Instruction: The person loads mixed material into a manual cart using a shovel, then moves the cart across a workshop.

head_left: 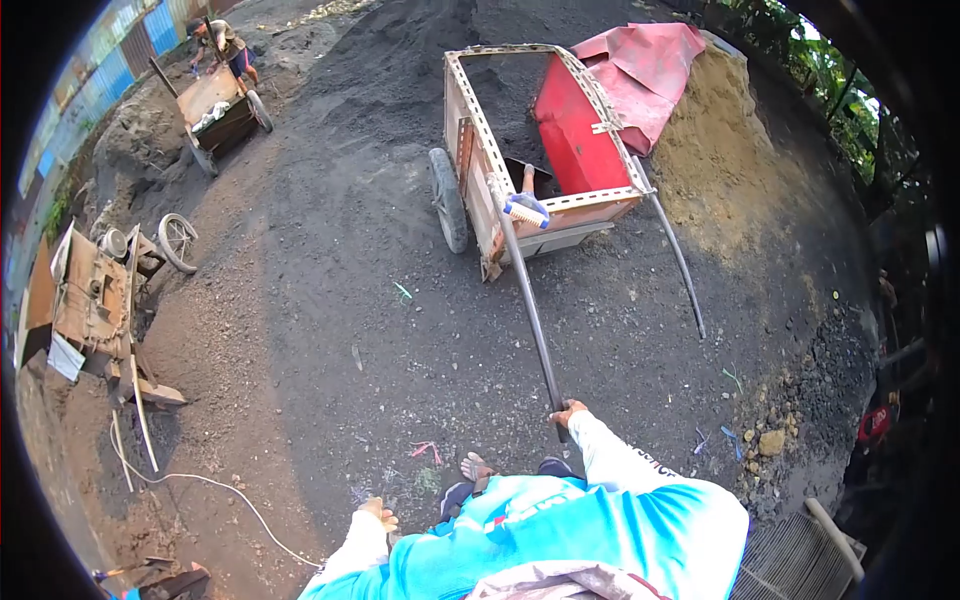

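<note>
My right hand (568, 412) is closed around the end of one long metal handle (530, 300) of a wooden cart (478, 150). The cart has a metal-edged frame, a wheel on its left side and a red panel inside. A second handle (680, 260) extends from its right side, untouched. A tool's wooden handle and a blue-and-white brush-like item (527, 210) rest at the cart's near edge. My left hand (380, 514) hangs low beside my body, its fingers partly bent, with no object visible in it.
Dark gravelly ground (350, 300) surrounds me. A red sheet (650, 70) and a sand pile (730, 150) lie behind the cart. A person (230, 48) bends at another cart (210, 100) at the upper left. Wooden equipment (95, 300) and a white cord (215, 482) lie left; stones (771, 443) lie right.
</note>
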`<action>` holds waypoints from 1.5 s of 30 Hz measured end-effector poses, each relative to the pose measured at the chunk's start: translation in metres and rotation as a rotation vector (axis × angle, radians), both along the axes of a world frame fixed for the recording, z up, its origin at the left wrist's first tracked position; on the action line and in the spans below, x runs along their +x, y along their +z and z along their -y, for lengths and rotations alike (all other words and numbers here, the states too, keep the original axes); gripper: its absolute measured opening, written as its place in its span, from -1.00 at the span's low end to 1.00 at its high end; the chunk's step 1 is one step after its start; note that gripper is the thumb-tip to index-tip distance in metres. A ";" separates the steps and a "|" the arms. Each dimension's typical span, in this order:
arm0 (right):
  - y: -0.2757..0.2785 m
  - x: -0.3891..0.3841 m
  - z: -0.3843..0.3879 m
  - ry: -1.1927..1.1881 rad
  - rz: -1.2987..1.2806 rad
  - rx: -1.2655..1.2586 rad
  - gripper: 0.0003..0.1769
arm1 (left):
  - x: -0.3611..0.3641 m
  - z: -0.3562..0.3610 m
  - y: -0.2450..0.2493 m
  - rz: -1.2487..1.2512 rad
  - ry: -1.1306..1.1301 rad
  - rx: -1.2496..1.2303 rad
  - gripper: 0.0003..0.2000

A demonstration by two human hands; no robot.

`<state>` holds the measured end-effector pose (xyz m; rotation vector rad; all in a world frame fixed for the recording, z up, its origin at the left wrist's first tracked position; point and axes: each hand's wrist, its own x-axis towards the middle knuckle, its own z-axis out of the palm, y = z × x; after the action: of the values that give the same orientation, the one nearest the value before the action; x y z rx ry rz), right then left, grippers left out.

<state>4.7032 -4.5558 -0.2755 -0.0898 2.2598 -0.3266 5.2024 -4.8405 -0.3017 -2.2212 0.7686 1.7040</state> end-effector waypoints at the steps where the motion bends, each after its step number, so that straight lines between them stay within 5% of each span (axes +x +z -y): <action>1: -0.007 0.002 -0.005 -0.027 -0.007 -0.007 -0.17 | 0.006 0.003 0.006 -0.010 -0.028 0.000 -0.67; 7: 0.002 -0.006 0.014 -0.200 0.073 0.127 -0.34 | -0.103 0.065 0.033 -0.159 -0.413 -0.054 -0.73; 10: 0.025 -0.020 0.048 -0.337 -0.235 -0.261 -0.44 | -0.222 0.107 0.052 -0.498 -0.500 -0.139 -0.78; 12: 0.027 -0.053 0.088 -0.727 -0.048 -0.695 -0.40 | -0.308 0.120 0.086 -0.626 -0.886 -0.442 -0.69; 14: 0.077 -0.079 0.137 -0.976 0.180 -1.115 -0.27 | -0.383 0.116 0.171 -0.719 -1.106 -0.651 -0.63; 17: 0.119 -0.136 0.202 -0.993 0.427 -1.474 -0.05 | -0.471 0.114 0.235 -0.934 -1.429 -0.953 -0.54; 19: 0.134 -0.176 0.246 -1.042 0.541 -1.627 0.03 | -0.522 0.111 0.248 -0.930 -1.521 -1.381 -0.44; 20: 0.150 -0.189 0.271 -1.142 0.557 -1.637 -0.03 | -0.547 0.120 0.263 -1.010 -1.586 -1.362 -0.39; 22: 0.139 -0.228 0.311 -0.845 0.657 -1.994 -0.18 | -0.599 0.144 0.288 -1.265 -1.495 -1.628 -0.37; 24: 0.184 -0.232 0.349 -0.768 0.510 -2.045 -0.43 | -0.651 0.167 0.286 -1.210 -1.545 -1.533 -0.45; 28: 0.227 -0.262 0.387 -0.946 0.348 -1.886 -0.47 | -0.720 0.211 0.319 -0.931 -1.777 -2.038 -0.58; 29: 0.226 -0.273 0.396 -0.873 0.363 -1.923 -0.49 | -0.736 0.220 0.326 -0.945 -1.729 -2.050 -0.66; 32: 0.221 -0.304 0.426 -0.647 0.287 -1.884 -0.47 | -0.776 0.250 0.363 -0.634 -2.043 -1.939 -0.73; 36: 0.258 -0.313 0.467 -0.591 0.269 -1.895 -0.32 | -0.817 0.296 0.385 -0.905 -2.052 -1.511 -0.74; 40: 0.272 -0.316 0.496 -0.462 0.165 -1.800 -0.21 | -0.826 0.339 0.379 -0.895 -2.077 -1.589 -0.70; 41: 0.273 -0.320 0.505 -0.486 0.227 -1.843 -0.13 | -0.835 0.354 0.366 -1.130 -2.090 -1.463 -0.74; 44: 0.270 -0.323 0.527 -0.581 0.431 -1.950 0.11 | -0.839 0.397 0.353 -1.195 -2.028 -1.435 -0.83; 45: 0.269 -0.326 0.537 -0.599 0.391 -1.913 0.22 | -0.847 0.405 0.338 -1.327 -1.831 -1.476 -0.83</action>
<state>4.3770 -5.0928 -0.0065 -0.2759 0.8142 -2.3755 4.3554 -5.2458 0.0363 0.7614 3.1609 0.9294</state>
